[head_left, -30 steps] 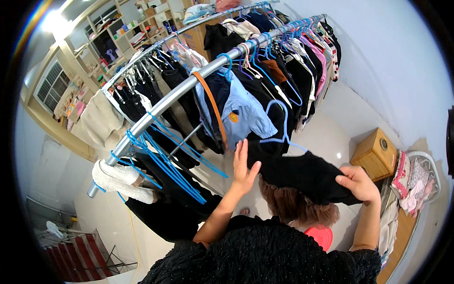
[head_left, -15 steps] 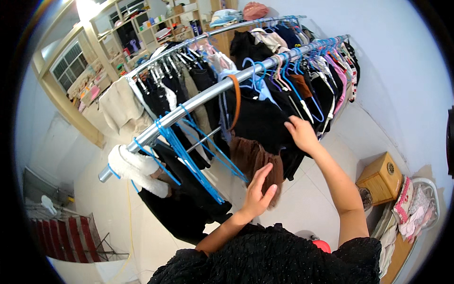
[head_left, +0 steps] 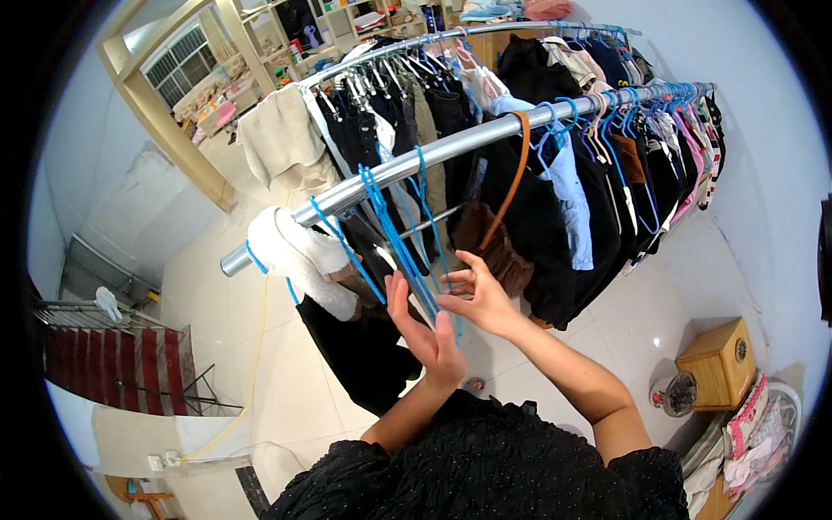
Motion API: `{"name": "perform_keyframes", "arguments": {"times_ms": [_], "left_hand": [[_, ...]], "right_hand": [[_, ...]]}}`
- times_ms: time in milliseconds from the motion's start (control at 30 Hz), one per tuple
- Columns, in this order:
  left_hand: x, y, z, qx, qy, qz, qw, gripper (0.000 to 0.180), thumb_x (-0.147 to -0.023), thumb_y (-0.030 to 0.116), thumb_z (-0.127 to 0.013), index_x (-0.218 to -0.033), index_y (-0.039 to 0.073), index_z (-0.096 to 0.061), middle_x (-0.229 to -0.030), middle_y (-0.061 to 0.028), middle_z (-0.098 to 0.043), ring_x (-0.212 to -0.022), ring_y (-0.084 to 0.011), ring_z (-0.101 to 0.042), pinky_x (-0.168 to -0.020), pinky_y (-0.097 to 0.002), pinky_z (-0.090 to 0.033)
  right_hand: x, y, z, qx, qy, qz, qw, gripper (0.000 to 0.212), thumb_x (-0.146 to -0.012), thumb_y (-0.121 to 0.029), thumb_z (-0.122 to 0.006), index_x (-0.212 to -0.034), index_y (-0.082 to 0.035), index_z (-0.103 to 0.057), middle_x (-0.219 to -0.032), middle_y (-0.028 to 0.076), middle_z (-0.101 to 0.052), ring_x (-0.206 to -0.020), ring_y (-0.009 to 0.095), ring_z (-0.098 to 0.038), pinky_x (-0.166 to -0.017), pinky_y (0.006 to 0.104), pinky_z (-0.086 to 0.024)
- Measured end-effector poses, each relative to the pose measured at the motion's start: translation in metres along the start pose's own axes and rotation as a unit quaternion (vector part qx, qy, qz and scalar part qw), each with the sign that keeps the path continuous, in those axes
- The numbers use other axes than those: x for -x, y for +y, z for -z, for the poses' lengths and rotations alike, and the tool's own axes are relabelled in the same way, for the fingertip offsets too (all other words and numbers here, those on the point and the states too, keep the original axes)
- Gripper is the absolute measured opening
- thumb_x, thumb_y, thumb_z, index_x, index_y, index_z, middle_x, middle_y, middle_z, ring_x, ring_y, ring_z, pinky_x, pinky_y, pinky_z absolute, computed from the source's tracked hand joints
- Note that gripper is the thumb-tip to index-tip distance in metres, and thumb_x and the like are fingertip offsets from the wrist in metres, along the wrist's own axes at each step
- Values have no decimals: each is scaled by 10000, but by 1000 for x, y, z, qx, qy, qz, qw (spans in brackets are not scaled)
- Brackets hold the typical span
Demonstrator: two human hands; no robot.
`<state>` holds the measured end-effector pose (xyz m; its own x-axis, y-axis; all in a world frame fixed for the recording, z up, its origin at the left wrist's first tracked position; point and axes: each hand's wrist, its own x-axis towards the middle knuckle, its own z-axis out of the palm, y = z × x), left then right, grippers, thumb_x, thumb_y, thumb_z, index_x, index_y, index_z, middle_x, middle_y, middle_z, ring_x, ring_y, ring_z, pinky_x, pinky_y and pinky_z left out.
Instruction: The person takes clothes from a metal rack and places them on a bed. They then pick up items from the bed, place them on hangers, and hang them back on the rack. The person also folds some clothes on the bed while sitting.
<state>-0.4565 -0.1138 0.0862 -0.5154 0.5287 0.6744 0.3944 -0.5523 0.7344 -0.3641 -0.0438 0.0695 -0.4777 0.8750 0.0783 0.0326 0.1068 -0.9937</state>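
Note:
In front of the near metal rail [head_left: 477, 136], both my hands are raised close together. My left hand [head_left: 425, 338] has its fingers stretched out, beside a bunch of bare blue hangers [head_left: 394, 227] hanging from the rail. My right hand [head_left: 481, 299] is at the lower end of another blue hanger [head_left: 424, 186], its fingers apart; whether they touch it I cannot tell. Behind that hand hang a garment with a brown gauzy skirt [head_left: 498, 251] and a brown strap-like loop [head_left: 523, 173]. A fluffy white garment [head_left: 290, 247] and black clothing [head_left: 351, 360] hang near the rail's left end.
Many clothes on hangers crowd the right half of the rail, including a light blue garment [head_left: 569, 204]. A second rail [head_left: 407, 43] with trousers runs behind. On the right stand a wooden box [head_left: 715, 364] and a basket of cloths [head_left: 763, 433]. Stairs [head_left: 113, 368] lie at left.
My right hand has let go of the black garment and moved left to the bare blue hangers. My left hand has risen toward them. The view has swung left.

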Motion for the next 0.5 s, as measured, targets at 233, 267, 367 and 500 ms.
{"name": "perform_keyframes", "arguments": {"times_ms": [233, 267, 367, 500], "left_hand": [[-4, -2, 28, -10, -10, -28, 1000, 572, -873, 71, -459, -1402, -63, -287, -1491, -204, -254, -1345, -289, -331, -1069, -395, -336], [-7, -2, 31, -16, -9, -20, 1000, 571, -870, 76, -473, -1396, -64, -299, -1487, -211, -263, -1356, -303, -317, -1085, -401, -302], [-12, -10, 34, -15, -18, 10, 1000, 568, -863, 92, -515, -1377, -68, -337, -1474, -233, -291, -1388, -345, -275, -1131, -421, -202], [-8, -13, 40, -11, -65, 25, 997, 558, -843, 64, -514, -1364, -58, -357, -1460, -234, -328, -1391, -350, -274, -1141, -435, -167]], "right_hand": [[-13, -3, -48, -117, -142, -95, 978, 325, -880, -107, -664, -1150, 39, -557, -999, 105, -651, -911, 137, -624, -791, 289, -509], [-13, -4, -48, -95, -136, -95, 982, 290, -898, -122, -640, -1130, 32, -561, -981, 100, -647, -880, 135, -624, -779, 284, -509], [-9, 11, -45, -32, -50, -5, 998, 216, -977, -213, -527, -1066, -16, -535, -825, 51, -588, -670, 116, -576, -624, 259, -500], [14, -46, -29, -224, -44, -124, 966, 213, -1024, -276, -423, -1054, -66, -439, -678, -1, -421, -480, 72, -396, -389, 228, -340]]}}
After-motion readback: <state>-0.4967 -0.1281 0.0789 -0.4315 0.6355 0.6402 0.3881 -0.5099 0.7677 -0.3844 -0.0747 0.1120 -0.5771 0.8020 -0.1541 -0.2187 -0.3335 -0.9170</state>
